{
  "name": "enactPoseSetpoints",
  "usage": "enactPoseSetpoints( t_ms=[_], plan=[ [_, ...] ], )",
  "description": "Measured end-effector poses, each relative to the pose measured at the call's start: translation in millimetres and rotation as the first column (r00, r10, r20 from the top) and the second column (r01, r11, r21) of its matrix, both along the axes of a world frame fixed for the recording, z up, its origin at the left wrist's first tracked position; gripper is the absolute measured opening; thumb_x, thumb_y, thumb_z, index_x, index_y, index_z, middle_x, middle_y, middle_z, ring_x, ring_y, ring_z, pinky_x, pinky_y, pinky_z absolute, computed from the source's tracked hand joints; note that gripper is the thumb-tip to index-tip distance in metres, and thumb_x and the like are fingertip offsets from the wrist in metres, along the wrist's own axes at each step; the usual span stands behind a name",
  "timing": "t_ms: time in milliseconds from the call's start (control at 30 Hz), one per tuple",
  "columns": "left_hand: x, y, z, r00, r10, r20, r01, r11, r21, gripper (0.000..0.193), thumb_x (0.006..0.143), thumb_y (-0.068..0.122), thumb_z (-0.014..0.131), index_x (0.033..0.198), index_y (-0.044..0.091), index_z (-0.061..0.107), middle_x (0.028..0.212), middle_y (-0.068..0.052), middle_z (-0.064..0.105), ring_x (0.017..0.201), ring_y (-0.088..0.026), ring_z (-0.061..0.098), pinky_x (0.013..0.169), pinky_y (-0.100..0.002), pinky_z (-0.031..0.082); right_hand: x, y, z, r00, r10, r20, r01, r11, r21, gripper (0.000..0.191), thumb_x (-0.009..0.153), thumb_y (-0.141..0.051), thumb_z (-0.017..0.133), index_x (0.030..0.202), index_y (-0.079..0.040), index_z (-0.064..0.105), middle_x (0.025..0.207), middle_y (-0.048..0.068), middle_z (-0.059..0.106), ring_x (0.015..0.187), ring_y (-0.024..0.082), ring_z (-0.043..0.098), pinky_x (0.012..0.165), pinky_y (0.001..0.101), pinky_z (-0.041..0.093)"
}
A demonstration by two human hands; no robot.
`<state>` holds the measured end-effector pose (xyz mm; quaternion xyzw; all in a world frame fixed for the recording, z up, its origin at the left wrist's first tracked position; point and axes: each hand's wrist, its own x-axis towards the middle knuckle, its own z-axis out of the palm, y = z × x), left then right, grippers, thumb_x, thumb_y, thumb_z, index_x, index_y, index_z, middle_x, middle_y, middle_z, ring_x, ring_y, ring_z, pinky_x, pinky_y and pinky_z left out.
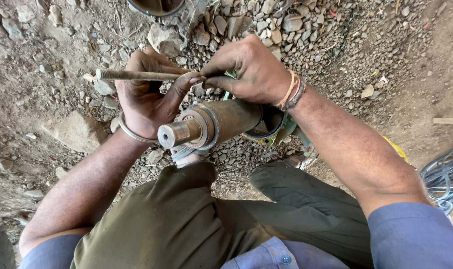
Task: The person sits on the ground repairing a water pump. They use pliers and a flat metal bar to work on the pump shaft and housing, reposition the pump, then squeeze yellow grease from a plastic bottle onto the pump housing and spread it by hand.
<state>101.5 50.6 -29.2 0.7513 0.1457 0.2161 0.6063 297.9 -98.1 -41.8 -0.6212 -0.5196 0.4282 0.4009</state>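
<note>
Crouching over our olive-trousered knees [186, 219], we are clamping our left hand [147, 97] and right hand [251, 69] together on a thin threaded rod [137, 75], steadying it level above the rusty cylinder shaft [211, 122].

We see two bare forearms, both smeared with dirt and grease, emerging from blue sleeves [415, 234] rolled up above the elbow, a shirt button [285, 259] showing at the hem. The left hand [147, 94] wears a plain silver bangle [132, 133] at the wrist, while the right hand [254, 69] carries thin orange thread bands [290, 89] beside a darker band. We also note olive-brown trousers [186, 224], creased and dusty, over both bent knees, and grimy fingernails on both hands.
</note>
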Motion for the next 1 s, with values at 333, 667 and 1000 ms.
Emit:
enactPoseSetpoints(
  t_ms=[333, 667, 1000],
  plan=[
    [-13, 10, 17, 0.988, -0.149, 0.050, 0.156, 0.890, -0.429, 0.016, 0.113, -0.003, 0.060, 0.129, -0.003, 0.058, 0.129, -0.016, 0.067, 0.125, -0.023, 0.069, 0.110, -0.034, 0.061, -15, -1, 6, 0.985, -0.139, 0.100, 0.141, 0.990, -0.015, 0.024, 0.083, -0.021, 0.093, 0.098, -0.010, 0.078, 0.089, 0.004, 0.076, 0.079, 0.014, 0.072, 0.071, 0.0309, 0.058],
    [-18, 16, -9, 0.975, -0.134, 0.179, 0.194, 0.906, -0.377, 0.009, 0.110, -0.005, 0.066, 0.118, -0.001, 0.064, 0.114, -0.017, 0.073, 0.109, -0.025, 0.076, 0.096, -0.036, 0.069, -16, -6, 11, 0.989, -0.136, 0.052, 0.136, 0.991, -0.004, 0.014, 0.090, -0.013, 0.087, 0.103, -0.011, 0.082, 0.091, 0.004, 0.078, 0.080, 0.015, 0.074, 0.070, 0.0281, 0.059],
    [-15, 19, 7, 0.998, -0.067, 0.010, 0.066, 0.938, -0.339, 0.019, 0.103, 0.000, 0.080, 0.115, 0.000, 0.066, 0.111, -0.016, 0.075, 0.106, -0.019, 0.077, 0.096, -0.035, 0.068, -3, 1, 8, 0.999, -0.001, -0.041, -0.003, 0.996, -0.089, 0.018, 0.092, -0.014, 0.081, 0.110, -0.011, 0.080, 0.098, 0.006, 0.080, 0.085, 0.016, 0.077, 0.080, 0.0324, 0.062]
  ],
)
